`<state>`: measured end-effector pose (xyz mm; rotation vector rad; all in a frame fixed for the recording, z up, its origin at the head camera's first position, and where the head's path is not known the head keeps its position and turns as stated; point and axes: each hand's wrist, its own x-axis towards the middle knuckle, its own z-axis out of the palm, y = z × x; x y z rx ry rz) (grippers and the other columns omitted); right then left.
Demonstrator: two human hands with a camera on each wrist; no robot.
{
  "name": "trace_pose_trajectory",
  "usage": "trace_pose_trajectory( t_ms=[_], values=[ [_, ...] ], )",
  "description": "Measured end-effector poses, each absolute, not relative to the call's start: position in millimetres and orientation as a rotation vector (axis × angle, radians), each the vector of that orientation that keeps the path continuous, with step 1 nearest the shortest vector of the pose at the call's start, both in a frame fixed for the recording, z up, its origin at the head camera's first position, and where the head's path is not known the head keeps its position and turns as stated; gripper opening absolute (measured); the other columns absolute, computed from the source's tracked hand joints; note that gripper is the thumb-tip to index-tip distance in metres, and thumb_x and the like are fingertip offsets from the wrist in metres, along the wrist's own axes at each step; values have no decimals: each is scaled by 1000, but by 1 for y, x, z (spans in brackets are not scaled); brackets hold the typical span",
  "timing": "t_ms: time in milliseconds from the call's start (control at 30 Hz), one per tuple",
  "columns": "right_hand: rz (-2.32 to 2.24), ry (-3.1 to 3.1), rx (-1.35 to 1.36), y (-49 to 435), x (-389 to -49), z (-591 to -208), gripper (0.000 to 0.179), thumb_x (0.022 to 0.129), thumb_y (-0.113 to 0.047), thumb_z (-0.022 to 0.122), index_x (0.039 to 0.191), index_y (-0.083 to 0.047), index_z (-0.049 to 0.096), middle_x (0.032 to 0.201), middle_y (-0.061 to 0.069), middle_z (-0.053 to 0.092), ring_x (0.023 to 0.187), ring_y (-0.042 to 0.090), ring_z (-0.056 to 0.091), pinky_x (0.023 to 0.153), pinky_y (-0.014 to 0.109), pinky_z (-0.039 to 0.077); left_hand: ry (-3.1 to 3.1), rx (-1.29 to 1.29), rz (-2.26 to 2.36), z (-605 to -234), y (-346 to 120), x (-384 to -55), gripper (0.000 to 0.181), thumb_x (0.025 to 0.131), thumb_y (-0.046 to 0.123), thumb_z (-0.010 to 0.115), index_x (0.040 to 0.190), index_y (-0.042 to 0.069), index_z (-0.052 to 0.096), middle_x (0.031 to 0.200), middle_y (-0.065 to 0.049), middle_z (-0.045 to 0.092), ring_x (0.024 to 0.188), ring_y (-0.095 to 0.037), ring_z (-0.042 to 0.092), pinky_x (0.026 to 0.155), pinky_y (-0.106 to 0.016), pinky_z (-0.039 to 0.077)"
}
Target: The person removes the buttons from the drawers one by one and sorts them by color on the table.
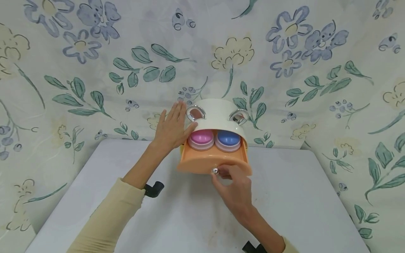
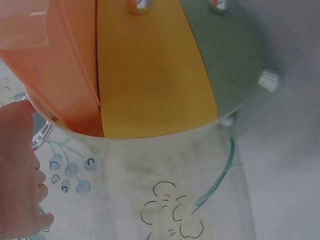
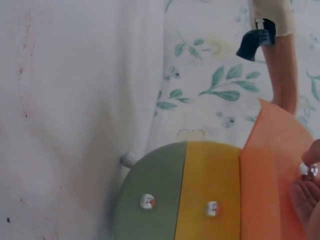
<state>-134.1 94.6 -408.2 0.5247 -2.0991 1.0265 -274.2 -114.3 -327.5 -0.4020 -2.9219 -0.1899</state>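
A small rounded white cabinet [image 1: 218, 112] has an orange drawer [image 1: 194, 164] at the top, pulled out towards me. In that drawer sit a pink domed container [image 1: 201, 137] and a blue domed container [image 1: 228, 138], side by side. My right hand [image 1: 235, 189] pinches the drawer's silver knob [image 1: 215, 170] between thumb and fingers. Against the cabinet's upper left side rests my left hand [image 1: 172, 130], fingers extended and thumb towards the front edge. Below the orange drawer, a yellow drawer [image 2: 155, 75] and a green drawer [image 3: 150, 175] are closed, each with a silver knob.
The cabinet stands on short silver feet [image 2: 270, 80] near the back of a white table [image 1: 284, 196]. Two silver loops [image 1: 239, 116] stick out from its top. Behind hangs a flower-printed cloth [image 1: 202, 42]. Black straps with mounts [image 1: 154, 189] sit on the wrists.
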Motion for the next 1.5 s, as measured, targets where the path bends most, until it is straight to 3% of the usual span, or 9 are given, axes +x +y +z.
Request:
trace_pose_trajectory(
  t_ms=[467,1500],
  values=[
    [1024,-2098,522,96,-118,-410,27,73,-2,87,92,-5,69,87,2,69,75,10,68,71,16,55,-2911,-403,-201,-328,-114,-274,85,101,52,43,159,1,8,165,-16,6,152,-31,4,119,-54,3],
    [1033,-2176,507,94,-112,-423,33,72,-5,90,96,-5,68,92,2,68,82,11,69,72,22,57,-2909,-413,-208,-328,-114,-273,83,103,51,41,159,-1,7,165,-17,6,152,-32,6,119,-55,5]
  ],
)
